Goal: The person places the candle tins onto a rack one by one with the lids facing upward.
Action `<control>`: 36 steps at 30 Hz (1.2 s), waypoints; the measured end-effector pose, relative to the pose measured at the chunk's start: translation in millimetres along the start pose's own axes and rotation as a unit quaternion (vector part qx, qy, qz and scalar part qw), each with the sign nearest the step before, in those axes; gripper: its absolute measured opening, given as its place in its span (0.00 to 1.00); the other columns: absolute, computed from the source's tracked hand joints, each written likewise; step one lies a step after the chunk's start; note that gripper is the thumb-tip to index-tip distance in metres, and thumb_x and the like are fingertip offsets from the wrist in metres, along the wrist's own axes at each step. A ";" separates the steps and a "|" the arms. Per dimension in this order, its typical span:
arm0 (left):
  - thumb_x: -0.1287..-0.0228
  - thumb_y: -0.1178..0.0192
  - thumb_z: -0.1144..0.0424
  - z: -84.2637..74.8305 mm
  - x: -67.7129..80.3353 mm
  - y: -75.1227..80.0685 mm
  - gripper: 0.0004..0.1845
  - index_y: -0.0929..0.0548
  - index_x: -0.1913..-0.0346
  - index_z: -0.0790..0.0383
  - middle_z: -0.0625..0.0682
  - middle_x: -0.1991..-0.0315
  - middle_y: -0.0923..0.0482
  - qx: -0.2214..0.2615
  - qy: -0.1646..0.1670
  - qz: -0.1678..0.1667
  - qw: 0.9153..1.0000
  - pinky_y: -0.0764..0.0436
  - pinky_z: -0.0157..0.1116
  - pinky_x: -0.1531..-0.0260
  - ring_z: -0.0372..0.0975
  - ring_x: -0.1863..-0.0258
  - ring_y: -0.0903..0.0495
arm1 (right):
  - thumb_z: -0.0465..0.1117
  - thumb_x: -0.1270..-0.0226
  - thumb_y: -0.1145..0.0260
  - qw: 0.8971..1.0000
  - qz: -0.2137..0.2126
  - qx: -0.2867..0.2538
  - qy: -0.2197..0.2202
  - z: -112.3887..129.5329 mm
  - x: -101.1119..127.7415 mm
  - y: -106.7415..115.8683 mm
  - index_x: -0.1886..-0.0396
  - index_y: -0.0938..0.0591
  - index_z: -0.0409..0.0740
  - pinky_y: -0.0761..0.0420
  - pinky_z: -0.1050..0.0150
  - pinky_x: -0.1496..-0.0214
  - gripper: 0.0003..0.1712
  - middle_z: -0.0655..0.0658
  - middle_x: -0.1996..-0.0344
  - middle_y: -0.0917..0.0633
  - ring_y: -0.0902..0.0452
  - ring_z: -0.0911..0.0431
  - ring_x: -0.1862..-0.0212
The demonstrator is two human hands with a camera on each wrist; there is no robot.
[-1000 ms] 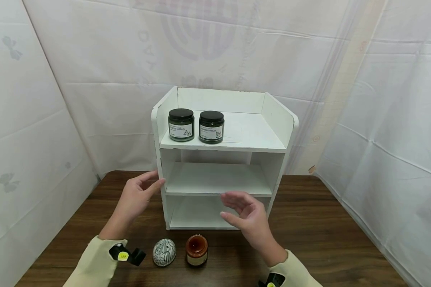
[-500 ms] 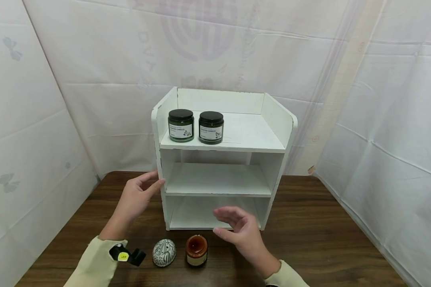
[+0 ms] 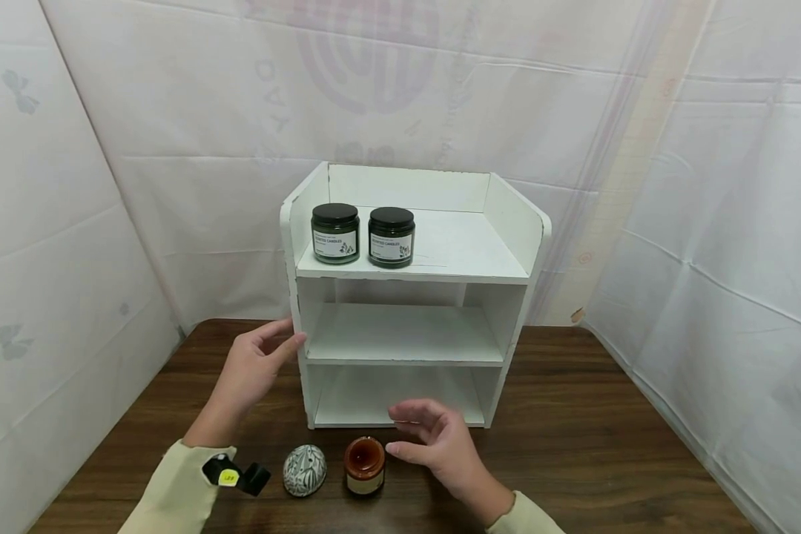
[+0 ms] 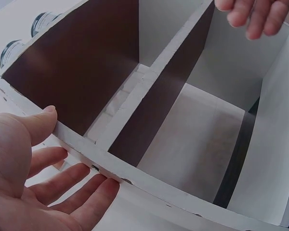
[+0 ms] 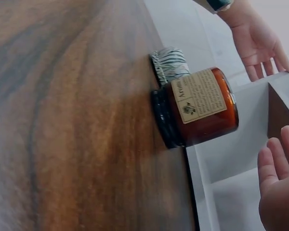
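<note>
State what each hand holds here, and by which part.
Nothing is held. The left hand rests open-fingered against the white shelf unit's side edge; the right hand hovers open beside the amber jar.

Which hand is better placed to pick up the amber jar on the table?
Likely the right hand: open, just beside the amber jar. The left hand rests on the white shelf side.

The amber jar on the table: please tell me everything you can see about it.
The amber jar is small and round, of brown-orange translucent material that looks like glass, with a beige printed label on its side, seen in the right wrist view. It stands upright on the dark wooden table, in front of the white shelf unit. A patterned egg-shaped object sits close on one side. The right hand hovers near the other side, fingers relaxed, without touching the jar.
</note>
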State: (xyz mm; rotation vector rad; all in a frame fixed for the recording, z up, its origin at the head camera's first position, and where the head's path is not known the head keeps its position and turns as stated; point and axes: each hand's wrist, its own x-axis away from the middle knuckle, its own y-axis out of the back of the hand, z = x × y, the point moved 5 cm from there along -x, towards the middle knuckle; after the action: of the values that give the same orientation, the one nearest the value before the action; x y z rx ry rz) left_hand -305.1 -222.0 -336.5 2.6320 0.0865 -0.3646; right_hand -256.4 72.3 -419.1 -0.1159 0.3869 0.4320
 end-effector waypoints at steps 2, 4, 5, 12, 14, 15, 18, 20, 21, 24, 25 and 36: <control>0.28 0.40 0.40 -0.6 -0.1 -0.1 0.34 0.24 0.28 0.57 0.57 0.33 0.23 -0.001 0.000 0.001 1.000 0.21 0.34 0.51 0.49 0.42 0.21 | 0.32 0.43 0.21 1.000 0.001 0.003 -0.017 -3.2 1.1 -1.3 0.42 0.22 0.26 0.19 0.53 0.37 0.30 0.28 0.43 0.18 0.16 0.57 0.43; 0.28 0.40 0.40 -0.9 0.0 -0.2 0.34 0.25 0.28 0.58 0.57 0.33 0.23 -0.002 0.001 0.001 1.000 0.21 0.34 0.51 0.49 0.42 0.21 | 0.33 0.43 0.21 0.999 0.004 0.009 -0.033 -6.4 2.0 -2.6 0.42 0.21 0.28 0.19 0.54 0.36 0.30 0.25 0.41 0.19 0.16 0.58 0.43; 0.28 0.40 0.40 -1.0 0.3 -0.2 0.34 0.25 0.28 0.58 0.57 0.33 0.23 -0.002 0.002 0.000 1.000 0.21 0.34 0.51 0.49 0.42 0.21 | 0.33 0.43 0.20 0.999 0.006 0.011 -0.042 -8.2 2.4 -3.2 0.42 0.21 0.28 0.20 0.55 0.36 0.31 0.24 0.41 0.20 0.17 0.57 0.43; 0.28 0.40 0.40 -0.6 0.7 -1.1 0.35 0.26 0.28 0.58 0.57 0.32 0.23 0.003 0.002 0.004 1.000 0.21 0.42 0.46 0.51 0.40 0.21 | 0.33 0.46 0.19 0.994 0.027 0.019 -0.101 -20.8 4.5 -8.6 0.43 0.20 0.29 0.21 0.58 0.34 0.31 0.24 0.40 0.20 0.20 0.41 0.38; 0.28 0.40 0.40 -0.9 0.6 -1.1 0.35 0.25 0.28 0.57 0.57 0.32 0.23 0.006 0.002 0.005 1.000 0.20 0.44 0.45 0.50 0.40 0.21 | 0.33 0.47 0.19 0.993 0.035 0.021 -0.108 -24.2 5.1 -10.2 0.43 0.20 0.30 0.21 0.59 0.35 0.31 0.25 0.40 0.20 0.20 0.43 0.38; 0.28 0.40 0.39 -1.0 0.5 -0.9 0.35 0.25 0.28 0.57 0.57 0.32 0.23 0.006 0.002 0.005 1.000 0.20 0.44 0.45 0.50 0.41 0.21 | 0.32 0.47 0.19 0.993 0.039 0.021 -0.111 -25.8 5.4 -10.9 0.43 0.20 0.30 0.21 0.60 0.35 0.31 0.26 0.40 0.20 0.19 0.45 0.39; 0.28 0.40 0.40 -1.4 0.6 -0.3 0.34 0.25 0.28 0.57 0.57 0.32 0.23 0.006 0.002 0.004 1.000 0.20 0.43 0.46 0.50 0.41 0.21 | 0.33 0.47 0.18 0.992 0.049 0.016 -0.117 -28.7 6.5 -12.9 0.41 0.20 0.30 0.21 0.61 0.35 0.33 0.27 0.39 0.20 0.18 0.51 0.41; 0.28 0.40 0.40 -1.8 0.7 -0.1 0.34 0.25 0.28 0.57 0.57 0.32 0.23 0.003 0.001 0.003 1.000 0.20 0.42 0.46 0.50 0.41 0.21 | 0.33 0.46 0.19 0.991 0.053 0.012 -0.119 -29.8 6.9 -14.1 0.41 0.20 0.30 0.21 0.61 0.35 0.33 0.28 0.39 0.20 0.18 0.54 0.42; 0.28 0.40 0.40 -1.8 0.6 0.0 0.34 0.25 0.28 0.57 0.58 0.32 0.23 0.002 0.000 0.003 1.000 0.20 0.41 0.47 0.50 0.41 0.21 | 0.34 0.46 0.19 0.991 0.055 0.010 -0.121 -30.2 6.8 -14.8 0.40 0.21 0.30 0.21 0.61 0.35 0.34 0.28 0.39 0.20 0.18 0.55 0.42; 0.28 0.40 0.39 -1.7 0.7 0.1 0.34 0.25 0.28 0.57 0.57 0.33 0.23 -0.002 0.000 0.001 1.000 0.21 0.37 0.49 0.49 0.42 0.21 | 0.34 0.46 0.18 0.990 0.062 0.009 -0.127 -32.5 6.3 -16.5 0.39 0.22 0.30 0.21 0.63 0.36 0.36 0.29 0.38 0.21 0.18 0.56 0.42; 0.28 0.40 0.39 -1.9 0.8 0.2 0.34 0.25 0.28 0.57 0.57 0.33 0.23 -0.003 -0.002 0.001 1.000 0.21 0.36 0.49 0.49 0.42 0.20 | 0.34 0.46 0.18 0.989 0.065 0.006 -0.131 -33.5 6.1 -17.1 0.38 0.22 0.29 0.21 0.64 0.36 0.37 0.28 0.37 0.21 0.19 0.56 0.41; 0.27 0.40 0.41 -3.0 1.4 0.9 0.33 0.25 0.28 0.57 0.58 0.33 0.23 -0.002 -0.008 0.000 1.000 0.19 0.39 0.48 0.49 0.42 0.19 | 0.30 0.48 0.19 0.985 0.094 0.011 -0.147 -37.5 3.1 -24.2 0.34 0.26 0.31 0.23 0.67 0.36 0.41 0.35 0.36 0.21 0.19 0.56 0.40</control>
State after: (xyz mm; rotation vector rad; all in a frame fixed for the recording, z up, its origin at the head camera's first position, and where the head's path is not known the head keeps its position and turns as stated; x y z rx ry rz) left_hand -302.9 -221.4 -333.9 2.6257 0.0815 -0.3844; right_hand -256.2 44.5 -454.2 0.0065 0.1106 0.6215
